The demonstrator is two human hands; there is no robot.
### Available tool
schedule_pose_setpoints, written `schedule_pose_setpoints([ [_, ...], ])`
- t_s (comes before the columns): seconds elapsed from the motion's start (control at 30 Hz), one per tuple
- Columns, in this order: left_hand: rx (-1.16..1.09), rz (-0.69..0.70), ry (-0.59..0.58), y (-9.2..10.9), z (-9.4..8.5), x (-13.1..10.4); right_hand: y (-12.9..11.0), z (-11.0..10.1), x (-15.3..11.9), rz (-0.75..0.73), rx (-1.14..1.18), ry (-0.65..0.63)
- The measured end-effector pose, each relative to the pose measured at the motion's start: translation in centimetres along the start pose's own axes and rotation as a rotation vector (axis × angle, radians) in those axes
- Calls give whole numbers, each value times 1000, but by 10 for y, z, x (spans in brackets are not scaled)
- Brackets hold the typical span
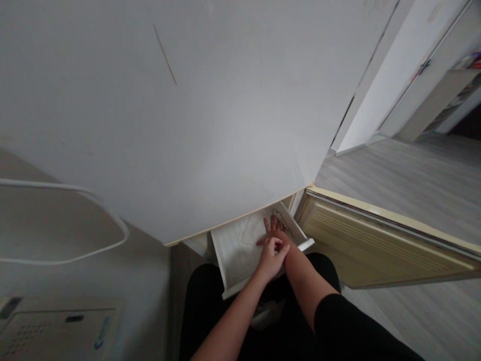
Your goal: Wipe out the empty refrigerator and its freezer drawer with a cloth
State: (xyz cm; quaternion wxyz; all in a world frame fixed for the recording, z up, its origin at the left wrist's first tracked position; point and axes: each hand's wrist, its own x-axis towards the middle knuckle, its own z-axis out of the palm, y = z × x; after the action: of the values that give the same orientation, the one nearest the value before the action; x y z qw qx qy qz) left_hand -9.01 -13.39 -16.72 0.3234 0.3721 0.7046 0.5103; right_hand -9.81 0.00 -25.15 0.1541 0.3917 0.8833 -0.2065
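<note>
A white drawer (238,271) is pulled out above my knees. My right hand (276,231) is inside it with the fingers stretched and spread, holding nothing that I can see. Just past those fingers, in the far right corner, lies a small crumpled pale thing (278,218) whose kind I cannot make out. My left hand (273,254) lies over my right wrist, its fingers curled and closed against the skin there. A thin dark outline of a rectangle shows on the drawer's floor, partly covered by my hands.
Above the drawer spreads a wide white top (225,125). An open yellowish door (376,240) sticks out at the right. A white cable (124,233) loops at the left, over a vented panel (56,331). Grey flooring (413,175) and shelves (447,95) are at the far right.
</note>
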Motion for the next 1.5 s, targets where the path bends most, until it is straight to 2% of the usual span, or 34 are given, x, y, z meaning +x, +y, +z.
schedule_pose_setpoints([
  [0.07, -16, 8, -29, 12, -2, -9, 0, 1, 1, 12, 5, 1],
  [0.17, -104, 27, -134, 30, -4, -27, 1, 2, 4, 17, 25, -10],
  [0.23, -152, 21, -160, 34, -2, -33, 2, 1, 5, 8, 45, -50],
  [0.3, -154, -3, -111, 27, 1, -32, 3, 1, 7, 14, 57, -83],
  [0.43, -143, -77, -1, -6, 9, -17, 2, 1, 12, 49, 17, -95],
  [0.5, -153, -101, 3, -20, 9, -9, 2, 2, 14, 58, -2, -107],
  [0.57, -160, -112, -11, -25, 7, -6, 3, 4, 16, 55, -4, -117],
  [0.63, -155, -108, -21, -21, 4, -7, 4, 6, 17, 50, -2, -104],
  [0.73, -136, -59, -43, -3, -1, -13, 5, 7, 18, 36, 8, -92],
  [0.83, -115, 7, -87, 15, -4, -19, 6, 6, 18, 34, 24, -127],
  [0.9, -102, 21, -93, 21, -5, -20, 6, 5, 18, 33, 22, -145],
  [1.07, -73, -2, -42, 9, -6, -15, 5, 3, 15, 24, 19, -116],
  [1.2, -82, -37, -64, 7, -9, -19, 3, 2, 14, 38, 28, -109],
  [1.3, -99, -77, -163, 25, -13, -29, 3, 1, 16, 51, 43, -155],
  [1.4, -242, -86, -408, 64, -27, -48, 3, 3, 20, 65, 34, -158],
  [1.43, -264, -30, -475, 81, -34, -57, 4, 4, 22, 69, 32, -153],
  [1.5, -203, 184, -474, 118, -53, -77, 4, 7, 26, 79, 33, -154],
])
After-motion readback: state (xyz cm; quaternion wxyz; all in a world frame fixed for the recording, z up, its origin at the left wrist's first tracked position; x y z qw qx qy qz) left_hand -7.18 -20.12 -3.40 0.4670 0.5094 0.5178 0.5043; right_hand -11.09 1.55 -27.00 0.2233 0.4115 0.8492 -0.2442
